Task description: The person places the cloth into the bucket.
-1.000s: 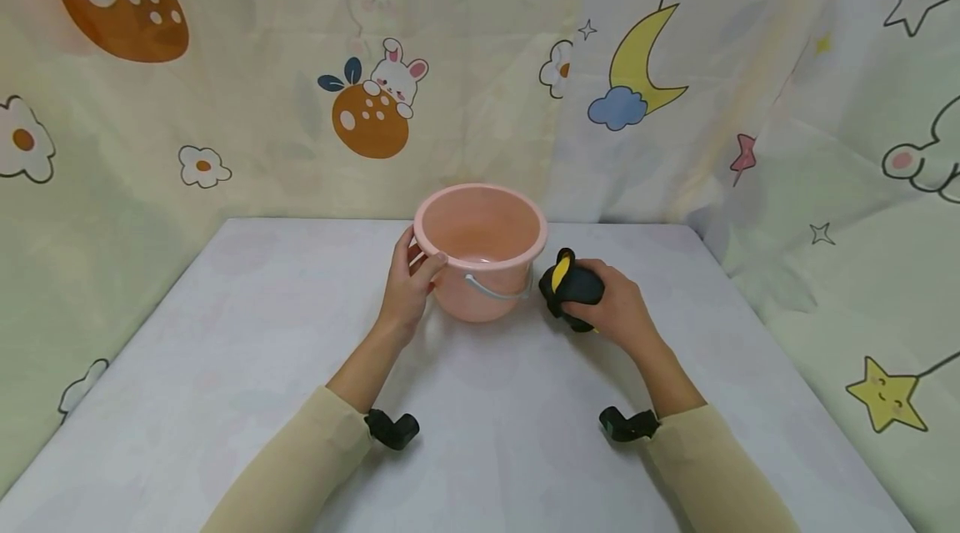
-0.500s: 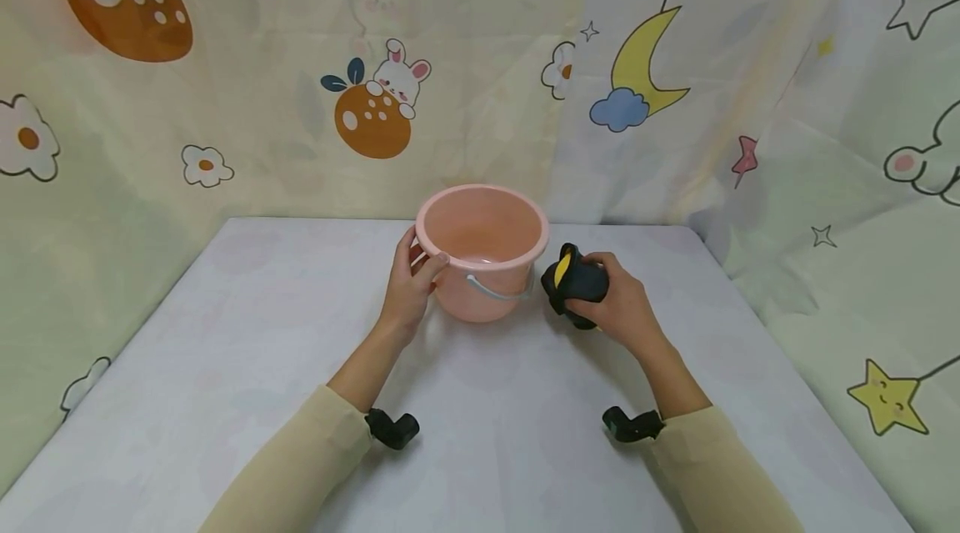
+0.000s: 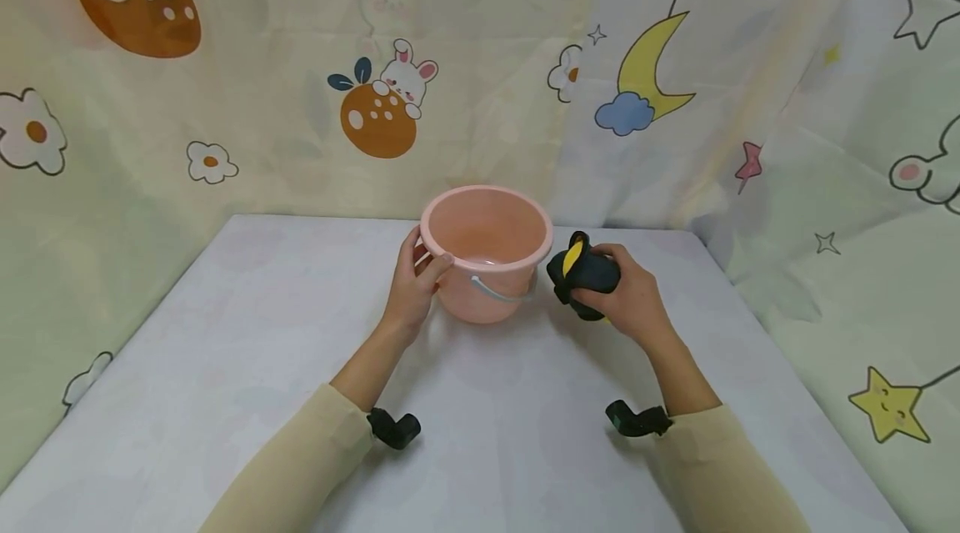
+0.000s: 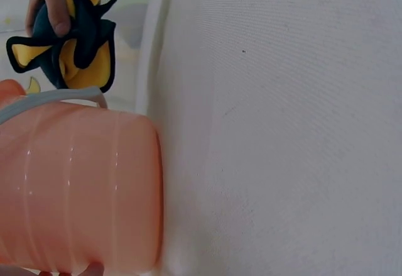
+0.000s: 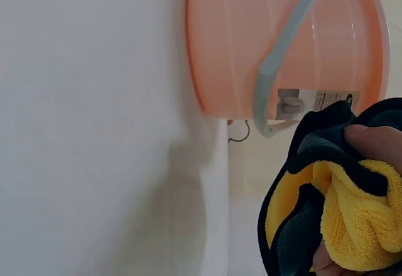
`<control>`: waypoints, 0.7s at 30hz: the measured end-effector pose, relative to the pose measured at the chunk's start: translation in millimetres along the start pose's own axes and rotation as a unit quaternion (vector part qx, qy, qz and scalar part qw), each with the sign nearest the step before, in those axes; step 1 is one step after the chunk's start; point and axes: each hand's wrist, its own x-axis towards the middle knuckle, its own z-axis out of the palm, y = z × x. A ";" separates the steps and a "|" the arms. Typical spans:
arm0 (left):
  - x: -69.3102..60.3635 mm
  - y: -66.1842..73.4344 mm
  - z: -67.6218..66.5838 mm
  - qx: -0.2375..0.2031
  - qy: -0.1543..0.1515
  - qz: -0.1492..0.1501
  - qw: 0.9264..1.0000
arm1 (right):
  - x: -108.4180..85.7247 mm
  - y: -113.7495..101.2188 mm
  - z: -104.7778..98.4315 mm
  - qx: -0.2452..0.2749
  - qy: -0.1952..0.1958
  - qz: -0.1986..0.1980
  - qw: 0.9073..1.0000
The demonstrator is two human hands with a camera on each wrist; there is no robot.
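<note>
A pink plastic bucket [image 3: 486, 295] stands upright on the table, its grey handle [image 3: 498, 293] hanging down the front. My left hand [image 3: 411, 287] holds the bucket's left side below the rim, with the thumb at the front. In the left wrist view, fingertips [image 4: 94, 269] touch the bucket wall. Just right of the bucket, my right hand [image 3: 628, 293] grips a bunched microfibre cloth [image 3: 592, 273], dark on one side and yellow on the other. The right wrist view shows the cloth [image 5: 358, 219] crumpled in the fingers, above the table and apart from the bucket.
The white-covered table [image 3: 495, 433] reaches back to a patterned fabric curtain [image 3: 480, 99]. Another curtain panel hangs along the right side. Black wrist devices [image 3: 393, 430] sit at both sleeve cuffs. A printed label [image 5: 317, 102] is on the bucket's side.
My right hand has lifted the cloth slightly and drawn it a little to the right. The left hand keeps its hold on the bucket. The head view has shifted slightly.
</note>
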 end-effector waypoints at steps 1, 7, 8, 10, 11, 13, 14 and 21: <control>-0.4 0.2 0.1 0.000 0.000 0.000 1.000 | -0.3 -0.5 -0.7 0.000 0.002 0.001 1.000; -2.0 0.8 0.3 -0.004 0.000 0.002 1.000 | 0.9 -5.8 -8.5 0.018 0.026 0.003 0.999; -1.9 0.7 0.4 -0.004 0.000 0.002 1.000 | 1.7 -6.9 -10.1 0.023 0.034 0.002 0.999; -1.6 0.8 0.8 -0.002 -0.001 0.002 1.000 | 3.0 -10.0 -13.5 0.032 0.047 0.000 0.998; -1.5 1.0 0.9 -0.001 -0.001 0.003 1.000 | 3.8 -11.8 -15.1 0.035 0.054 -0.001 0.998; -1.6 1.2 1.0 0.000 -0.001 0.002 1.000 | 5.2 -16.3 -18.0 0.043 0.064 -0.004 0.997; -1.5 1.3 1.0 0.000 -0.001 0.001 1.000 | 5.9 -18.7 -19.4 0.046 0.068 -0.006 0.997; -1.3 0.7 0.0 0.003 0.003 -0.004 1.000 | 13.9 -36.6 -26.4 0.053 0.086 -0.021 0.995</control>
